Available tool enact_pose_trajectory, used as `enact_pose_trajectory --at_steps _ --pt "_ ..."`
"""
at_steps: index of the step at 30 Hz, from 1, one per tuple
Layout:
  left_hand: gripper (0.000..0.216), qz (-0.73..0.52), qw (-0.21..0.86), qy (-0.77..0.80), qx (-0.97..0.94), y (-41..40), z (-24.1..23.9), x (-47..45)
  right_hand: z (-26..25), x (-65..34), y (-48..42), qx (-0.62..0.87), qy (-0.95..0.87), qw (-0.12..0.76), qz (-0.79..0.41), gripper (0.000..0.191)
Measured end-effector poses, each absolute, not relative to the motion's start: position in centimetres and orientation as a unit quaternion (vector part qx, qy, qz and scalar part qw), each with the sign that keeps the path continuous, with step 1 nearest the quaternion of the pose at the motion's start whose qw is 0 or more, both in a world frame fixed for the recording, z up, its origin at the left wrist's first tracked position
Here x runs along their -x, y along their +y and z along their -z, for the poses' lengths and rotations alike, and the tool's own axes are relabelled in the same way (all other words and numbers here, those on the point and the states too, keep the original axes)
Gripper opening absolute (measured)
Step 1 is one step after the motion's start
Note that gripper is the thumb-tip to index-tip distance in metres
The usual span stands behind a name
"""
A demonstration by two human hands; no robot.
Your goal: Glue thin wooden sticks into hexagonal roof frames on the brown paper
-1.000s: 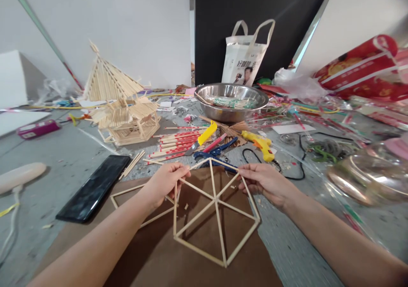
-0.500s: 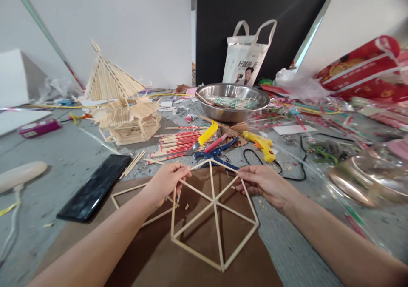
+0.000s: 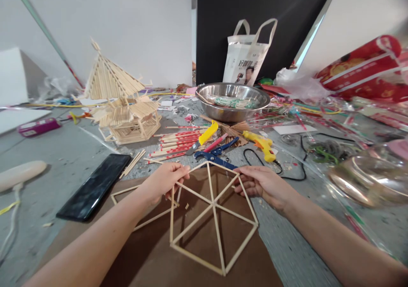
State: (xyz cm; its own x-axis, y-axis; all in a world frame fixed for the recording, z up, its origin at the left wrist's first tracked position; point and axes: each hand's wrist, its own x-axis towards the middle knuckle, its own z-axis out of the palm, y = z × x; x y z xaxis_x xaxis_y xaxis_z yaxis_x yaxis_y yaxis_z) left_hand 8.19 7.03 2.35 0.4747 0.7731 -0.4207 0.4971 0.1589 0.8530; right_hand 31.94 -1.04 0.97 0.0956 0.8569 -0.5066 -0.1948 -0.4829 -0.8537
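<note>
At six o'clock in the view, over a brown sheet [image 3: 143, 257], a hexagonal six-spoked stick frame [image 3: 213, 204] is held by both hands' fingertips: left hand [image 3: 167, 180] pinching near ten o'clock, right hand [image 3: 263, 184] near one.

Two hands [image 3: 168, 180] [image 3: 266, 185], two stick frames [image 3: 213, 204] [image 3: 156, 218]
One phone [image 3: 95, 187], one steel bowl [image 3: 223, 116], one knife [image 3: 208, 134], one glue gun [image 3: 262, 146], one tote bag [image 3: 235, 59].
</note>
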Motion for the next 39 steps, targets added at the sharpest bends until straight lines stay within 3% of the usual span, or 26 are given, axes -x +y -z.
enact_pose_trajectory --at_steps 19,22,27,30,34,39 --pt "0.032 -0.122 0.577 0.494 -0.639 7.0 -2.1 -8.2 -0.7 -31.5 -1.1 0.654 -0.343 0.378 -0.558 0.018" --pt "0.029 -0.112 0.570 0.496 -0.645 7.0 -2.1 -8.1 -0.9 -31.6 -1.2 0.693 -0.419 0.340 -0.479 0.022" --pt "0.025 -0.092 0.546 0.492 -0.672 6.9 -2.2 -8.2 -1.8 -33.2 -1.2 0.771 -0.567 0.256 -0.139 0.022" --pt "0.026 -0.086 0.542 0.491 -0.677 6.8 -2.4 -8.2 -2.1 -35.2 -0.7 0.797 -0.547 0.257 -0.019 0.023" --pt "0.026 -0.090 0.559 0.476 -0.673 6.7 -2.5 -8.3 -1.2 -38.5 0.6 0.837 -0.477 0.262 0.055 0.035" --pt "0.027 -0.093 0.578 0.454 -0.671 6.6 -2.7 -8.2 0.7 -41.1 2.3 0.868 -0.440 0.230 -0.025 0.047"
